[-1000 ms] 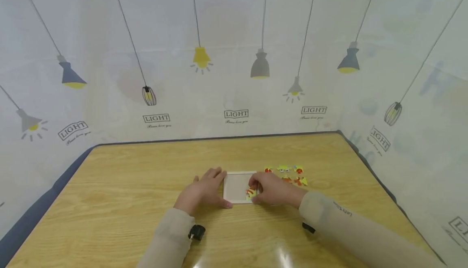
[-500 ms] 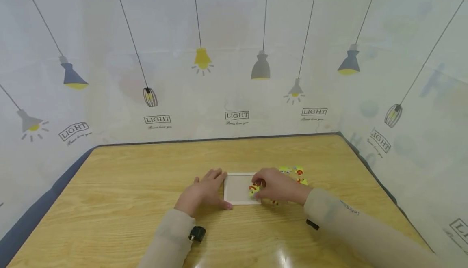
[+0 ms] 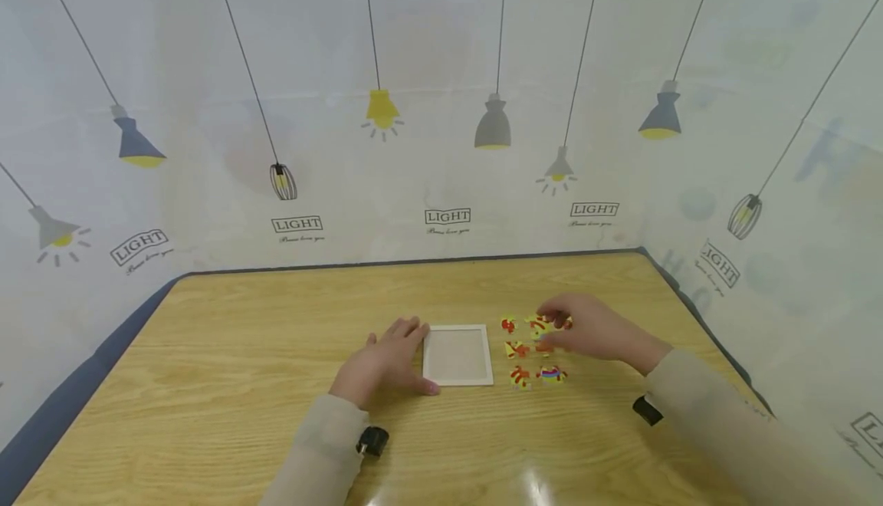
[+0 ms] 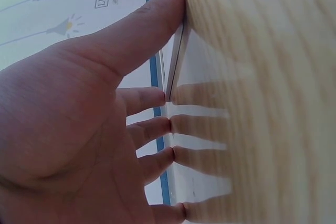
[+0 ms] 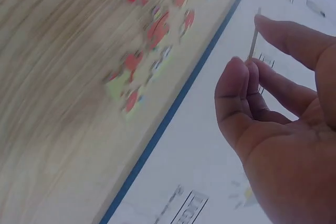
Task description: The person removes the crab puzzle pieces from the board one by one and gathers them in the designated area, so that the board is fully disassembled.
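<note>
My right hand (image 3: 593,330) pinches a jigsaw puzzle piece (image 3: 537,326), yellow with red, between thumb and fingertips, above the loose pieces. In the right wrist view that piece shows edge-on as a thin strip (image 5: 253,43). A white rectangular puzzle frame (image 3: 455,382) lies flat on the table with its pale backing bare. At its left side my left hand (image 3: 382,360) rests with fingers extended, index fingertip by the far left corner and thumb by the near left one. In the left wrist view the thumb (image 4: 149,27) lies along the frame's edge (image 4: 177,59).
Several loose puzzle pieces lie right of the frame, among them a rainbow piece (image 3: 552,374) and a red-and-yellow piece (image 3: 520,377). The right hand partly covers some of them. The wooden table (image 3: 290,314) ends against a wall covering (image 3: 441,169) printed with lamps.
My right hand has lifted the puzzle piece off the frame's right side and carried it rightward over the loose pieces. The left hand has stayed at the frame's left side.
</note>
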A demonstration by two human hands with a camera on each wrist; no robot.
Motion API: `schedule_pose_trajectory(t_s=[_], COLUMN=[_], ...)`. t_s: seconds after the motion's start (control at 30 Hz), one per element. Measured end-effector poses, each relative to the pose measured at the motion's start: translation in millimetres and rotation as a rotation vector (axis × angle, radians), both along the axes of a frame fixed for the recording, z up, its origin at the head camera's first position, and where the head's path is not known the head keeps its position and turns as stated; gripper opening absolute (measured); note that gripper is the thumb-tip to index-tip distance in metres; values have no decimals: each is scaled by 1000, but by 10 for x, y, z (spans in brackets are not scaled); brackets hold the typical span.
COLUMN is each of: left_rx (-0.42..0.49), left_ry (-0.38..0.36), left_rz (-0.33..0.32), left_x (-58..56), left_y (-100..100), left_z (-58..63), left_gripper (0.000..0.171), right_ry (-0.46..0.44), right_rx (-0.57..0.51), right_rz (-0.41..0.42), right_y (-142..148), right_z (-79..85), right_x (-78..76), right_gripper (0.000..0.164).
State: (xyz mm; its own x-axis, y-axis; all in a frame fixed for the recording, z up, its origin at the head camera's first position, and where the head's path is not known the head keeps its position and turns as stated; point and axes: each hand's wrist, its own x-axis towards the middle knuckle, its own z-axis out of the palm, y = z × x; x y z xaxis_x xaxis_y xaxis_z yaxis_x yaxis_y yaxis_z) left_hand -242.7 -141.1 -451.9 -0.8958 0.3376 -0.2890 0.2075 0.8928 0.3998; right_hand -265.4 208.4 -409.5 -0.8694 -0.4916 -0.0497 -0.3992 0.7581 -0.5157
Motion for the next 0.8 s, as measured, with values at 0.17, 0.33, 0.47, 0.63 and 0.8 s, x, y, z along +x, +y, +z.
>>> schedule_pose_trajectory(t_s=[0.17,0.33,0.47,0.63,0.8], left_rx=[3,-4,-2,2,2], left_ry=[9,5,7,4,2], left_rz=[4,0,-6,2,7], left_x=[-10,-16,-13,3,17], left_y=[10,15,13,15,29], left_z=[-12,-13,-12,0,28], left_gripper=[110,111,111,110,110], right_ry=[18,-15,-80,-172,-166], right_rx=[-7,-12,-41,-93,-107], right_rz=[-3,8,14,42,49], right_y=[301,514,636,736,760], right_z=[-71,-222,-358,-493,-554], right_x=[41,104,139,151,153], right_gripper=[48,47,44,43,42])
